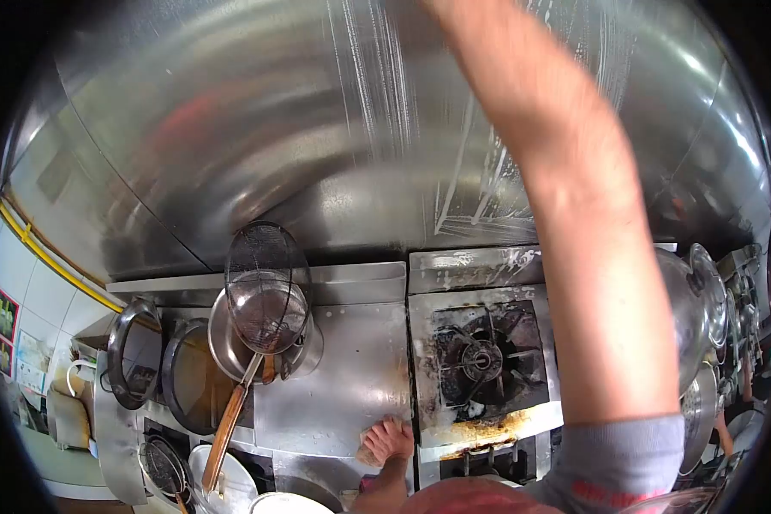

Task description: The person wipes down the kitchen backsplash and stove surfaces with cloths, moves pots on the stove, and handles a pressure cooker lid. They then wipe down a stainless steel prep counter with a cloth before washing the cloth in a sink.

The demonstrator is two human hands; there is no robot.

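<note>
My left hand (387, 441) is down at the front of the steel worktop (334, 377), just left of the stove, with its fingers curled together. A tan edge shows beside the fingers; I cannot tell what it is. My right arm stretches up across the stove's right side to the steel wall panel (257, 128), and its hand lies beyond the top of the view. White, foamy streaks (381, 94) run down the panel in front of me. Below them is the gas burner (481, 360) with its black grate, and brown grime (488, 428) marks its front edge.
A wire-mesh strainer (268, 283) with a wooden handle rests over a steel pot (223, 338) on the left. Dark-rimmed pans (135, 355) stand beside it. White bowls (291, 504) sit at the front, metal lids (702, 291) at the right. A yellow pipe (56, 257) runs along the left wall.
</note>
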